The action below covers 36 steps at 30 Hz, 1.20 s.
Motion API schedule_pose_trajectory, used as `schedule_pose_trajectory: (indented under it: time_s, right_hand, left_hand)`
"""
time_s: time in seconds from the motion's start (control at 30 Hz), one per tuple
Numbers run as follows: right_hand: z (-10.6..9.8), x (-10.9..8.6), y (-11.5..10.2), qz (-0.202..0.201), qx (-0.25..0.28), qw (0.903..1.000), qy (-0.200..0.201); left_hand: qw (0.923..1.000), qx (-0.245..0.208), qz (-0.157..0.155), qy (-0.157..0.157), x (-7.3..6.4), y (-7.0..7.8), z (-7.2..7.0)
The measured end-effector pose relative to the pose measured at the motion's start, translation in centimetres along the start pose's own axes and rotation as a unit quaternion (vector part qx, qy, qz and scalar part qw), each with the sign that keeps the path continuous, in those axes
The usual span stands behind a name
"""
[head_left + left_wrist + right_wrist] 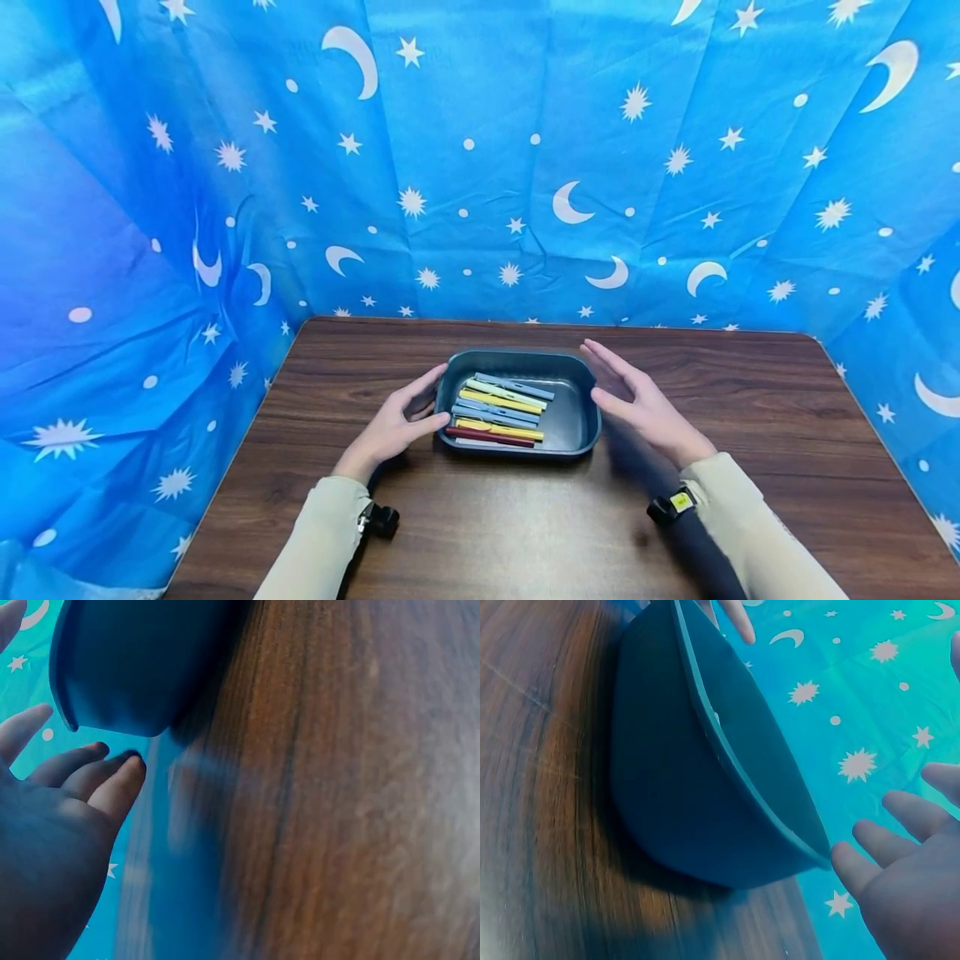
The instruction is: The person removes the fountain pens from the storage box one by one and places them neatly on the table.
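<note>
A dark blue-grey rectangular bin (572,450) with rounded corners stands on the table. Several capped pens (498,408) lie side by side in its left part, in blue, yellow, pale green, dark red and white. At the bin's left end is my left hand (396,421), thumb near the rim and fingers spread along the side. The left wrist view shows a small gap between these fingers (120,787) and the bin wall. My right hand (648,408) is held beside the right end, its fingers extended and holding nothing. In the right wrist view its fingertips are close to the rim.
The brown wood-grain table (495,533) extends around the bin on all sides. A blue cloth (480,167) printed with moons and stars hangs behind the table and along both sides. Each wrist wears a small black camera (384,522).
</note>
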State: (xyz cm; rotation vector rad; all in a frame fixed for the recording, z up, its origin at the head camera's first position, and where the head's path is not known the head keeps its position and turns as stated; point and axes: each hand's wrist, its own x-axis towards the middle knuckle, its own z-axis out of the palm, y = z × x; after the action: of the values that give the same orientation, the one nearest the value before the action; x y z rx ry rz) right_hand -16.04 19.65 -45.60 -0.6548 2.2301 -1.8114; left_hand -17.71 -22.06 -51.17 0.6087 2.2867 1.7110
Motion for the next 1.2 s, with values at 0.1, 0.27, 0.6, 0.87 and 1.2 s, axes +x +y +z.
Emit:
schedule_pose_trajectory:
  time_s: [0.1, 0.27, 0.6, 0.87, 1.2]
  right_hand:
    - [0.4, 0.7, 0.1, -0.006, 0.013, 0.9998, -0.012]
    - [1.1, 1.9, 0.5, -0.012, 0.039, 0.9987, -0.031]
    - [2.2, 3.7, 0.9, 0.029, -0.018, 0.9978, -0.057]
    - [3.5, 5.0, 0.9, 0.029, -0.087, 0.9933, -0.071]
    - [4.3, 6.3, 1.5, 0.034, -0.141, 0.9866, -0.075]
  left_hand:
    - [0.9999, -0.014, -0.007, 0.003, 0.1, -0.2, 0.2]
    - [0.9998, -0.005, -0.020, 0.007, 0.2, -0.5, 0.3]
    - [0.9996, -0.004, -0.026, 0.009, 0.2, -1.0, 0.3]
    - [0.9999, -0.002, -0.011, 0.005, 0.1, -1.3, 0.3]
    - [1.0000, -0.006, -0.004, 0.003, 0.2, -1.5, 0.1]
